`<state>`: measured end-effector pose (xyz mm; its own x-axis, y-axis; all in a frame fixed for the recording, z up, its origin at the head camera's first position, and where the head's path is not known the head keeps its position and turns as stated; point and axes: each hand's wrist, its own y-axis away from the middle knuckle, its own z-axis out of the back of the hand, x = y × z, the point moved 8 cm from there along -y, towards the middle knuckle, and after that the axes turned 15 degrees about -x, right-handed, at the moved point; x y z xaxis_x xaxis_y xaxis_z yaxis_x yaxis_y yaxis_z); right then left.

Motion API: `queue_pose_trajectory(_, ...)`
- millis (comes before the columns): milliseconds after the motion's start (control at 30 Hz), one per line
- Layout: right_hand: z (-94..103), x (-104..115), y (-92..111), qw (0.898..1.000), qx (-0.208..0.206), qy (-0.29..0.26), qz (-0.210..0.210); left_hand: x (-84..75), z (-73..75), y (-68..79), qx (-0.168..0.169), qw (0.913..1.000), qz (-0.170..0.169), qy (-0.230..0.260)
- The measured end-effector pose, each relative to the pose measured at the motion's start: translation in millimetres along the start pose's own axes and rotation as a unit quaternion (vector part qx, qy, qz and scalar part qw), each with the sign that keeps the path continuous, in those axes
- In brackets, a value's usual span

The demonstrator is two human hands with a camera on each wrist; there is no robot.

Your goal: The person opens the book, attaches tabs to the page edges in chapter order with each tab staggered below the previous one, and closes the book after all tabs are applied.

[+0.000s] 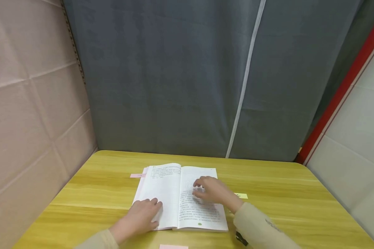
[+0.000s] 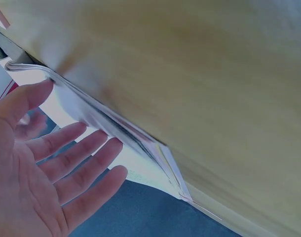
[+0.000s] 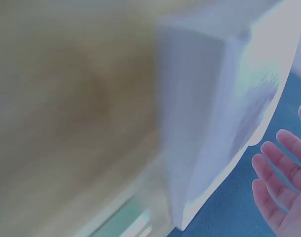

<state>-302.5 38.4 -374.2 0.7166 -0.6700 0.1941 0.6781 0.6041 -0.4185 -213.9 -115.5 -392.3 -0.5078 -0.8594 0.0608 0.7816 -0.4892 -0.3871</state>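
Observation:
A thick paperback book [image 1: 163, 193] lies spread wide on the table, with printed text on both pages. On the lower left page rests my left hand [image 1: 142, 213], its fingers spread. The left wrist view shows that hand's thumb and fingertips [image 2: 118, 173] along the book's edge [image 2: 111, 116]. My right hand [image 1: 212, 189] is over the right page, fingers loosely bent and holding nothing. In the right wrist view, its fingers [image 3: 279, 173] appear relaxed beside the book [image 3: 200, 113].
A pink tab [image 1: 137, 175] sticks out at the book's left, and a yellow note [image 1: 241, 195] lies to its right. Pink paper [image 1: 174, 247] shows at the front of the yellow wooden table [image 1: 286, 204]. A grey curtain [image 1: 168, 79] hangs behind, with pale walls at both sides.

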Motion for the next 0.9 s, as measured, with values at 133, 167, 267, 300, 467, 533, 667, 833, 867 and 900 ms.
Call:
queue_pose_trajectory(133, -15.1, 2, -22, 0.999, 0.018, 0.025, -0.031, -1.0, -2.2, 0.6, 0.006, 1.0, -0.002, 0.004)
queue_pose_trajectory(167, -19.8, 3, -26, 0.998, 0.026, 0.033, -0.038, -1.6, -2.7, 0.7, 0.007, 1.0, -0.003, 0.004)
queue_pose_trajectory(267, -32.2, 5, -34, 0.995, 0.055, 0.06, -0.059, -2.6, -3.0, 0.7, 0.009, 0.9999, -0.006, 0.002)
queue_pose_trajectory(300, -35.0, 6, -35, 0.994, 0.064, 0.067, -0.064, -2.6, -2.7, 0.5, 0.008, 0.9999, -0.007, 0.0)
queue_pose_trajectory(467, -42.9, 12, -40, 0.987, 0.109, 0.091, -0.079, -1.7, -1.1, -1.1, 0.005, 0.9999, -0.007, -0.005)
queue_pose_trajectory(533, -44.2, 13, -42, 0.984, 0.127, 0.09, -0.089, -1.3, -1.4, -1.6, 0.006, 0.9999, -0.007, -0.005)
queue_pose_trajectory(667, -45.1, 13, -43, 0.979, 0.154, 0.081, -0.109, -0.8, -3.9, -0.6, 0.012, 0.9999, -0.005, 0.001)
queue_pose_trajectory(833, -45.7, 15, -41, 0.975, 0.168, 0.083, -0.121, -0.4, -6.7, 0.8, 0.017, 0.9999, 0.001, 0.002)
queue_pose_trajectory(867, -46.8, 14, -41, 0.974, 0.17, 0.088, -0.123, -0.3, -6.8, 0.6, 0.017, 0.9999, 0.001, 0.0)
queue_pose_trajectory(900, -47.8, 13, -41, 0.973, 0.171, 0.092, -0.125, -0.1, -6.7, 0.3, 0.016, 0.9999, 0.002, -0.001)
